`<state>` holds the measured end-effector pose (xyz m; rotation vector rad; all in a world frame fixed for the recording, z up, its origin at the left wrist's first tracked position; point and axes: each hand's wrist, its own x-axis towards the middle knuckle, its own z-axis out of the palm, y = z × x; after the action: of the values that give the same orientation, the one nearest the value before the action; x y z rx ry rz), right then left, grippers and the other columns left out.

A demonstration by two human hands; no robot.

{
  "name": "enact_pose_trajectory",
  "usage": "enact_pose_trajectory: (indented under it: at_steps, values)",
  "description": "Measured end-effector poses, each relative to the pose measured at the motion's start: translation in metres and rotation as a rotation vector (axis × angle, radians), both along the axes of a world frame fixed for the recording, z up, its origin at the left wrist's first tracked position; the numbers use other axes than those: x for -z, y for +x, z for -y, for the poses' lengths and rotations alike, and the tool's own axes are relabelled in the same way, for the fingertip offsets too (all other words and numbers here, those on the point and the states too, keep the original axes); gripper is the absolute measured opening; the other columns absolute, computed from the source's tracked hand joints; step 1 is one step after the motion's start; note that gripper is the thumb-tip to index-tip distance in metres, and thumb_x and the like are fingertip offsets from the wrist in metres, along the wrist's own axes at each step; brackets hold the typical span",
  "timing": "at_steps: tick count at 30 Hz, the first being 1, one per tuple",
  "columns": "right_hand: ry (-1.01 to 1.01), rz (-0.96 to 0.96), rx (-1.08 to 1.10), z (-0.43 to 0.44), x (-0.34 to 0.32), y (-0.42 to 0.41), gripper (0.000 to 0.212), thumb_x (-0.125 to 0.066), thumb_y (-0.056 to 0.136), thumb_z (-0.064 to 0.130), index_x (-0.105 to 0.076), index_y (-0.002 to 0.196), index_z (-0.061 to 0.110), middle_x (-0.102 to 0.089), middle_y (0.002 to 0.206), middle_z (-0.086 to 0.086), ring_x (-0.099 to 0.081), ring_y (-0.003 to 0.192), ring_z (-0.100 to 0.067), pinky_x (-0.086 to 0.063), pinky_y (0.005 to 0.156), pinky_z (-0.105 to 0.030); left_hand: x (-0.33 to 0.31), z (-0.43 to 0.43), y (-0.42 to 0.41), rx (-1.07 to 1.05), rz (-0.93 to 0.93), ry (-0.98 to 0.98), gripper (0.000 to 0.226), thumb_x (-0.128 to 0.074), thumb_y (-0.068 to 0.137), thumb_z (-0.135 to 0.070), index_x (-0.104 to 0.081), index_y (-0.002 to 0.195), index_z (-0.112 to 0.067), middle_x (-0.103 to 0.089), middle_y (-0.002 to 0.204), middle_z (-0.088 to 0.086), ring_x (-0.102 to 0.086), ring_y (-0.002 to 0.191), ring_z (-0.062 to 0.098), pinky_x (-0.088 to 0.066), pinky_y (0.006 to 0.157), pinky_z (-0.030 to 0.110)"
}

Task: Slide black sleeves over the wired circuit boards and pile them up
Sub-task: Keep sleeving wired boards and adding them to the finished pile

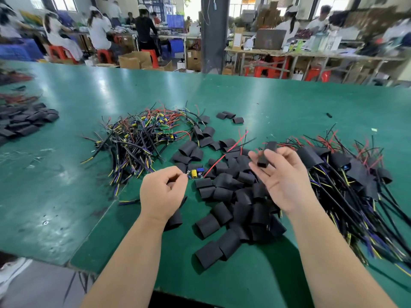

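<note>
My right hand [282, 174] holds a black sleeve [266, 154] between thumb and fingers, lifted above the table. My left hand [163, 192] is closed on the edge of a wired circuit board [195, 173] with a yellow capacitor and a blue part; its red wire runs up to the right. A heap of loose black sleeves [229, 196] lies between and under my hands. Bare wired boards [142, 138] are tangled at centre left. Sleeved boards [351, 181] are piled at right, wires fanning outward.
The green table [66, 174] has a seam and a near edge at lower left. More black sleeves [24, 123] lie at the far left, a few [230, 117] farther back. People work at benches beyond the table's far edge.
</note>
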<state>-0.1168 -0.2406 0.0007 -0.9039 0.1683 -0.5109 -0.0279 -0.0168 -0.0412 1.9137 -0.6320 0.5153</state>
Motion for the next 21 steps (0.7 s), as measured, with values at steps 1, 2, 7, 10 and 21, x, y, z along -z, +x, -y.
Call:
enact_pose_trajectory:
  at_steps: [1, 2, 7, 10, 21]
  values:
    - [0.047, 0.026, 0.019, 0.004, 0.000, 0.001, 0.020, -0.054, 0.092, 0.001, -0.046, 0.086, 0.019, -0.060, 0.088, -0.011, -0.069, 0.096, -0.029, -0.057, 0.084, -0.039, 0.000, 0.000, -0.001, 0.025, -0.002, -0.004, 0.027, -0.050, 0.075, -0.025, -0.045, 0.052, -0.012, -0.038, 0.045, 0.006, -0.035, 0.047, 0.024, -0.029, 0.045, 0.035]
    - [0.079, 0.047, 0.023, 0.007, 0.001, 0.001, 0.015, -0.053, 0.094, 0.004, -0.047, 0.090, 0.018, -0.062, 0.089, -0.007, -0.068, 0.101, -0.027, -0.056, 0.086, -0.039, 0.000, 0.000, -0.002, 0.050, -0.003, -0.005, 0.026, -0.049, 0.074, -0.024, -0.043, 0.051, -0.013, -0.036, 0.045, 0.004, -0.033, 0.047, 0.023, -0.027, 0.045, 0.034]
    - [0.249, 0.069, 0.048, 0.011, 0.006, 0.005, 0.010, -0.051, 0.096, 0.005, -0.055, 0.087, 0.009, -0.066, 0.082, -0.003, -0.069, 0.100, -0.023, -0.057, 0.086, -0.038, 0.001, -0.001, -0.004, 0.115, -0.014, 0.008, 0.026, -0.049, 0.071, -0.022, -0.035, 0.049, -0.026, -0.030, 0.044, -0.004, -0.026, 0.046, 0.011, -0.022, 0.045, 0.031]
    - [0.316, 0.048, 0.079, 0.006, 0.009, 0.008, 0.004, -0.053, 0.095, 0.004, -0.053, 0.099, 0.005, -0.062, 0.092, -0.009, -0.071, 0.092, -0.023, -0.059, 0.075, -0.034, 0.001, -0.001, -0.005, 0.120, -0.017, 0.015, 0.028, -0.050, 0.070, -0.019, -0.035, 0.049, -0.028, -0.030, 0.044, -0.005, -0.026, 0.046, 0.009, -0.021, 0.046, 0.029]
    - [0.325, 0.115, -0.116, -0.012, -0.006, -0.001, 0.016, -0.066, 0.076, 0.017, -0.070, 0.064, 0.008, -0.068, 0.078, -0.007, -0.071, 0.096, -0.027, -0.059, 0.077, -0.036, 0.000, -0.001, -0.007, 0.110, -0.025, 0.012, 0.029, -0.051, 0.071, -0.011, -0.035, 0.048, -0.020, -0.029, 0.045, -0.004, -0.025, 0.046, 0.009, -0.020, 0.046, 0.032]
